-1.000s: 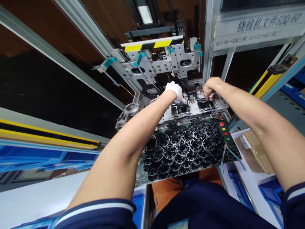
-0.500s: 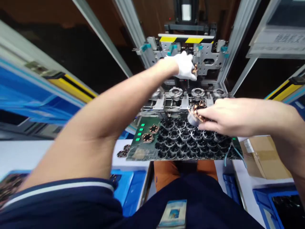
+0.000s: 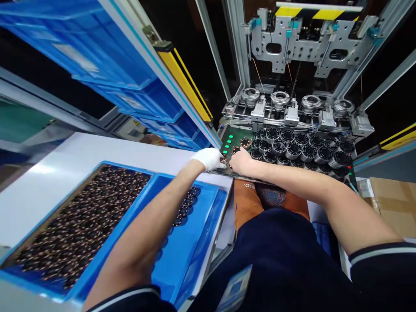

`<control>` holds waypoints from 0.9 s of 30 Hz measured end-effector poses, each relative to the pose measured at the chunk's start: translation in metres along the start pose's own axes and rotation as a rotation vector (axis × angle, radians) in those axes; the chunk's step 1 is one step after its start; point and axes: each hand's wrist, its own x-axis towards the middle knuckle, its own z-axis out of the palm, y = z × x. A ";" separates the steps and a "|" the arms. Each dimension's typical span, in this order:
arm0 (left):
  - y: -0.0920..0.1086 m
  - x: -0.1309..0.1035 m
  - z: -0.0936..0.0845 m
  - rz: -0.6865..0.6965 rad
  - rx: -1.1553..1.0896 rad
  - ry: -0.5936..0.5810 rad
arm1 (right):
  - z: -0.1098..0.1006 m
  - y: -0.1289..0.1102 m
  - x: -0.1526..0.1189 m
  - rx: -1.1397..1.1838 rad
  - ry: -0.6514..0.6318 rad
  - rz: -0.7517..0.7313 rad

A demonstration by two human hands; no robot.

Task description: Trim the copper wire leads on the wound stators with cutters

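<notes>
My left hand (image 3: 210, 159), in a white glove, is at the left front corner of the green board (image 3: 227, 133). Its fingers are closed on a small copper-wound stator (image 3: 223, 159), which they partly cover. Close beside it is my bare right hand (image 3: 241, 162), its fingers bent and pressed together. What they pinch is hidden. Just beyond the right fingers, a second stator (image 3: 236, 149) is partly covered, and another stator (image 3: 245, 142) lies farther back on the board. To the right stand rows of black-and-silver ring housings (image 3: 293, 151).
Behind the board is a machine with several round metal fixtures (image 3: 280, 99) under a perforated plate (image 3: 305, 47). A blue tray (image 3: 152, 178) full of stators is at left, near stacked blue crates (image 3: 130, 65). A yellow-black post (image 3: 186, 82) rises beside the board. A cardboard box (image 3: 394, 203) is at right.
My view has swung left. My left hand has come down from the machine to the board's left corner. My right hand has moved left, and the ringed stator it held no longer shows in it.
</notes>
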 end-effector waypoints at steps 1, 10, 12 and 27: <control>-0.002 -0.001 0.009 0.004 0.003 0.008 | 0.003 0.001 0.002 0.001 -0.009 0.031; 0.028 -0.026 -0.005 0.396 -0.054 0.630 | 0.002 0.052 -0.184 0.072 0.654 0.318; 0.059 -0.014 -0.011 0.569 0.002 0.733 | 0.021 0.070 -0.214 -0.005 0.720 0.475; 0.087 0.049 -0.095 0.367 -0.416 0.765 | -0.042 0.163 -0.243 0.420 0.804 0.403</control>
